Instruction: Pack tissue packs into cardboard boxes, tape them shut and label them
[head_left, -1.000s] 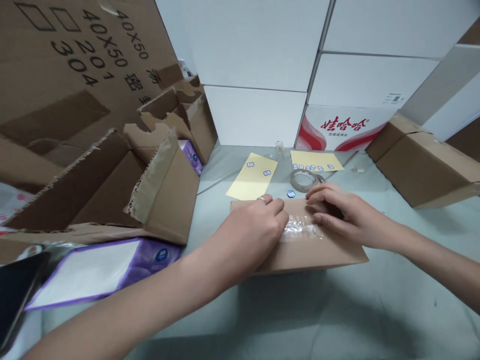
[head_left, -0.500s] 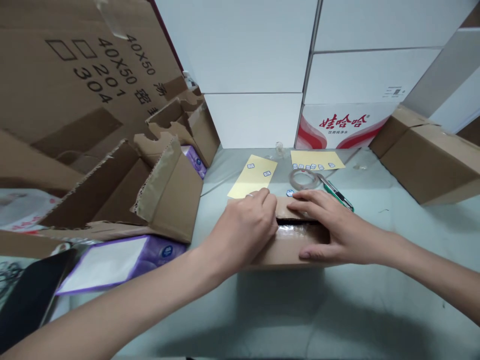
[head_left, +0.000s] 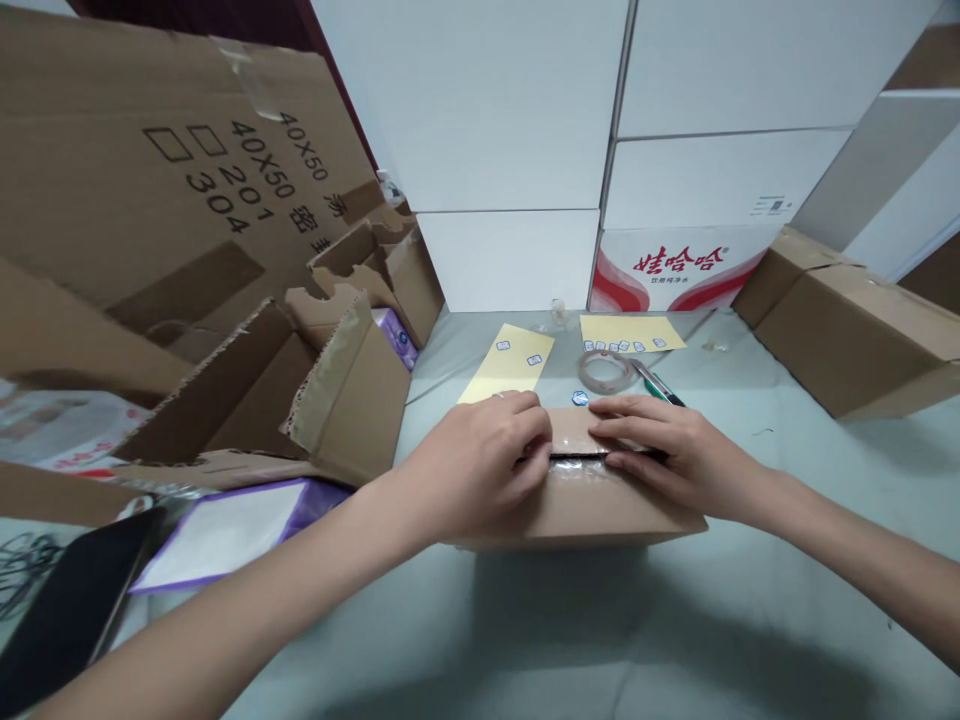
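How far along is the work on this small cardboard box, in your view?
Done, it seems: a strip of clear tape lies on the cardboard box. In hand: the left hand and the right hand press its top flaps. Left: a dark gap shows between the flaps, and the tape roll and labels on a yellow sheet lie nearby.

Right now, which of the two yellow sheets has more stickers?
The right-hand yellow sheet, behind the tape roll, carries a row of labels; the left sheet has just two.
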